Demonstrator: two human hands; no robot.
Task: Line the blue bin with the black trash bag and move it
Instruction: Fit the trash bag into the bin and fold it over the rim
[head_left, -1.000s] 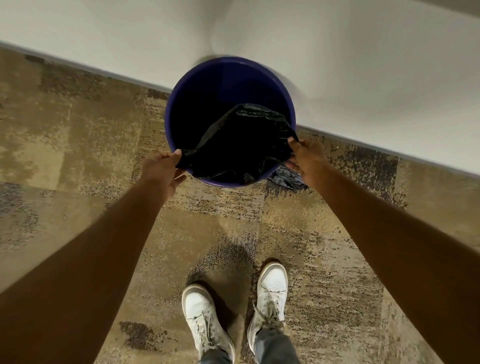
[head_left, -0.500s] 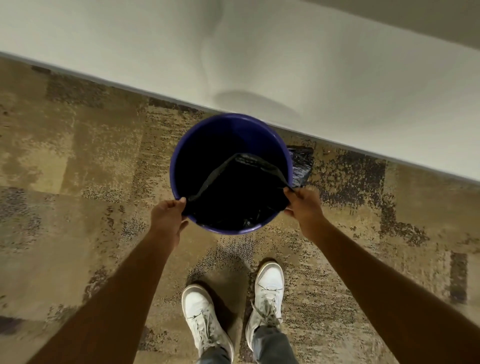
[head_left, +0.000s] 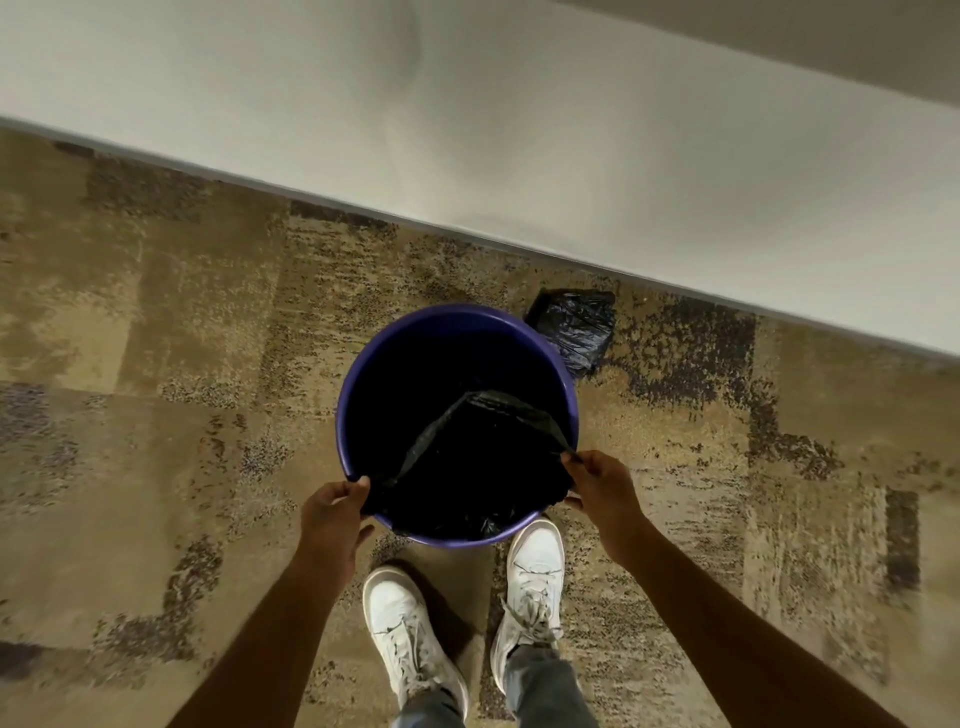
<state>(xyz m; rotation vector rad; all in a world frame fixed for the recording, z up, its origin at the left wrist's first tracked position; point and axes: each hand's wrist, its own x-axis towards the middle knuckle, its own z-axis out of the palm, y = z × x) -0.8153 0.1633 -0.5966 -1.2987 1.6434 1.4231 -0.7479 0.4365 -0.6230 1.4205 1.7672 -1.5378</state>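
Blue bin (head_left: 349, 415) at frame center stands on patterned carpet (head_left: 156, 364), black trash bag (head_left: 467, 467) draped inside, its edge pinched at the near rim by left hand (head_left: 332, 512) and right hand (head_left: 602, 486), above 2 white sneakers (head_left: 535, 582).

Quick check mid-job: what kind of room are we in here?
Probably an office or commercial hallway: patterned brown carpet, a plain white wall at its edge, and a blue bin being lined, with a black bag bundle beside it.
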